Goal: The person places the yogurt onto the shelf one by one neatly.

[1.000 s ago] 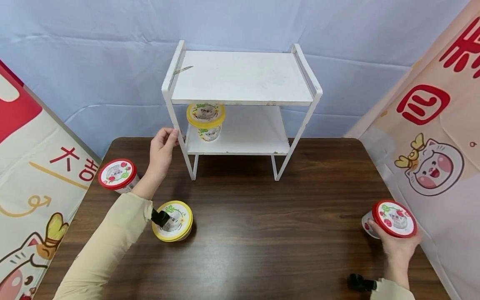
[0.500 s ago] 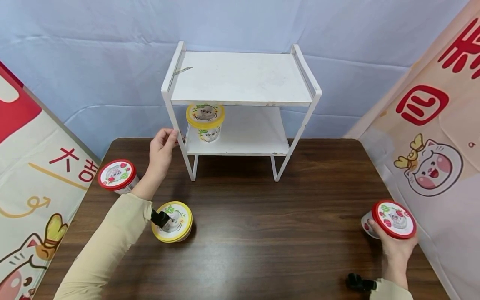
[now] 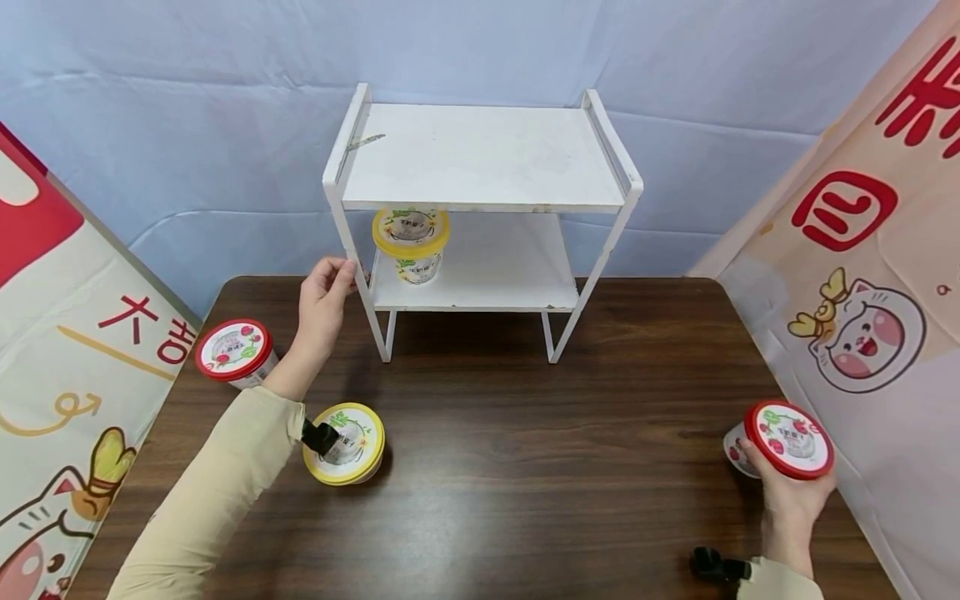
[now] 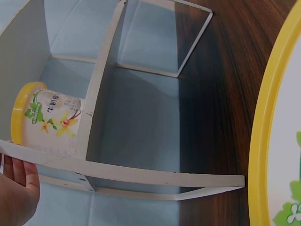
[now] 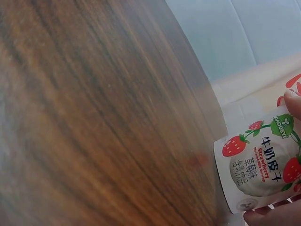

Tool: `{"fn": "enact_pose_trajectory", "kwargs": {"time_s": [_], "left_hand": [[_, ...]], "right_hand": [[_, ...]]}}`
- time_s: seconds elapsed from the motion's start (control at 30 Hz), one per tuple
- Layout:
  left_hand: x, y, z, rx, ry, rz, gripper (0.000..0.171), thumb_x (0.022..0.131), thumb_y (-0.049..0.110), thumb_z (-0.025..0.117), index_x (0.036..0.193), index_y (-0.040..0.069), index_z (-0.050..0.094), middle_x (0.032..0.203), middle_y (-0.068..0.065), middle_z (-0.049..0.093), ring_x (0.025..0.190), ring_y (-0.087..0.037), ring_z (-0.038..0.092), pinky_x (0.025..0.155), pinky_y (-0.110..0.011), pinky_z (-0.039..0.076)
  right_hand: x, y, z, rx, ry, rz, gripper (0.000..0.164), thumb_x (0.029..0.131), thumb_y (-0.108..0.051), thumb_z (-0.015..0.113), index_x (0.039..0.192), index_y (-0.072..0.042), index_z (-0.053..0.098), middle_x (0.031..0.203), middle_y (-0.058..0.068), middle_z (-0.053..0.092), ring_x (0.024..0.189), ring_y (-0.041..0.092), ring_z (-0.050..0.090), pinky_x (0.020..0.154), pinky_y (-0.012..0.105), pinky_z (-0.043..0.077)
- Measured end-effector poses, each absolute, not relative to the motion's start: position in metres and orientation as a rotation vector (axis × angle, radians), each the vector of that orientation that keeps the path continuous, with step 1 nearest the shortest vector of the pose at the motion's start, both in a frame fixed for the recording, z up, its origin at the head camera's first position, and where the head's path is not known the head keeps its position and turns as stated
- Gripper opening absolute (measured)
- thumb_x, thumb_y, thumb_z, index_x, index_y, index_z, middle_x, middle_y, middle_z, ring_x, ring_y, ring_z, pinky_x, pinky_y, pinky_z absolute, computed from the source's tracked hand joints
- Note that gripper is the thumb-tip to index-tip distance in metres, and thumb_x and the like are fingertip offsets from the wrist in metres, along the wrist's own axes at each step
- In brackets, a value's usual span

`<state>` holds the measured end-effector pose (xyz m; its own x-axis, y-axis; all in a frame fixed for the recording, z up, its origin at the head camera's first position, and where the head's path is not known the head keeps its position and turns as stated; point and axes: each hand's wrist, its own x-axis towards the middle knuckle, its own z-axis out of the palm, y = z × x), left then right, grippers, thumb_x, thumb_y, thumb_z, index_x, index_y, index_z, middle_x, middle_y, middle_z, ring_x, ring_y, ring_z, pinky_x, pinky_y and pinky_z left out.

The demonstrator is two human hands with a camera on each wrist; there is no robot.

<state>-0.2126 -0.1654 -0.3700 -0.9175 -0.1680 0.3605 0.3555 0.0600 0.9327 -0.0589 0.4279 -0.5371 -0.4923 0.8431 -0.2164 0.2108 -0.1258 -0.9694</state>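
My left hand (image 3: 322, 300) grips the left front post of a white two-tier shelf (image 3: 480, 154); in the left wrist view the fingers (image 4: 21, 172) pass behind that post. Just inside, on the lower tier, a yellow-lidded tub (image 3: 414, 237) stands upright at the left end. Far to the right, my right hand (image 3: 798, 500) holds a red-lidded strawberry tub (image 3: 795, 437) by its side, near the table's right edge. Its strawberry label (image 5: 263, 160) shows in the right wrist view. Whether this tub touches the table is hard to tell.
A second yellow-lidded tub (image 3: 356, 454) stands on the brown table (image 3: 525, 467) below my left wrist. Another red-lidded tub (image 3: 236, 348) is at the table's left edge. Printed cloths (image 3: 847, 275) hang at both sides, a pale blue cloth (image 3: 480, 50) behind.
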Motion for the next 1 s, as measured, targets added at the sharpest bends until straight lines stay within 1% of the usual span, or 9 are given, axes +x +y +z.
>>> {"fn": "enact_pose_trajectory", "kwargs": {"time_s": [0.23,0.43,0.57,0.7,0.87,1.0], "left_hand": [[-0.212,-0.165,-0.369,-0.195,-1.965,-1.924,0.013,0.094,0.009,0.049,0.082,0.012,0.055,0.077,0.008,0.056,0.073,-0.005,0.052,0.071,-0.018,0.043],[-0.213,-0.164,-0.368,-0.196,-1.960,-1.934,0.012,0.094,0.008,0.049,0.084,0.009,0.055,0.077,0.009,0.056,0.074,-0.005,0.052,0.071,-0.018,0.043],[-0.213,-0.165,-0.369,-0.191,-1.961,-1.933,0.011,0.094,0.008,0.049,0.084,0.007,0.055,0.076,0.011,0.057,0.074,-0.005,0.053,0.072,-0.018,0.044],[-0.214,-0.165,-0.370,-0.180,-1.949,-1.936,0.013,0.094,0.008,0.049,0.083,0.010,0.055,0.075,0.011,0.057,0.073,-0.004,0.053,0.071,-0.017,0.044],[-0.214,-0.165,-0.370,-0.194,-1.941,-1.941,0.014,0.094,0.007,0.049,0.082,0.013,0.055,0.076,0.011,0.057,0.073,-0.004,0.052,0.072,-0.017,0.044],[-0.214,-0.165,-0.370,-0.196,-1.933,-1.951,0.014,0.093,0.007,0.049,0.082,0.012,0.055,0.076,0.011,0.058,0.073,-0.004,0.053,0.072,-0.017,0.044]], "right_hand": [[-0.060,0.428,-0.533,-1.180,-1.648,1.667,0.110,0.057,-0.018,0.087,0.139,-0.034,0.016,0.143,-0.013,0.022,0.129,0.004,0.017,0.107,0.019,0.015],[-0.061,0.423,-0.530,-1.160,-1.614,1.691,0.110,0.056,-0.011,0.087,0.139,-0.032,0.018,0.141,-0.012,0.025,0.129,0.004,0.019,0.106,0.017,0.019],[-0.062,0.422,-0.530,-1.152,-1.613,1.681,0.109,0.056,-0.012,0.087,0.139,-0.031,0.019,0.141,-0.012,0.025,0.129,0.005,0.019,0.105,0.016,0.020],[-0.065,0.426,-0.534,-1.102,-1.608,1.688,0.109,0.056,-0.012,0.087,0.139,-0.031,0.019,0.142,-0.011,0.025,0.128,0.005,0.019,0.105,0.017,0.021],[-0.068,0.424,-0.527,-1.099,-1.647,1.704,0.111,0.057,-0.014,0.087,0.140,-0.032,0.017,0.144,-0.011,0.022,0.128,0.005,0.018,0.107,0.020,0.018],[-0.071,0.423,-0.528,-1.048,-1.664,1.716,0.107,0.057,-0.013,0.087,0.139,-0.033,0.021,0.142,-0.011,0.025,0.128,0.006,0.020,0.108,0.020,0.016]]}}
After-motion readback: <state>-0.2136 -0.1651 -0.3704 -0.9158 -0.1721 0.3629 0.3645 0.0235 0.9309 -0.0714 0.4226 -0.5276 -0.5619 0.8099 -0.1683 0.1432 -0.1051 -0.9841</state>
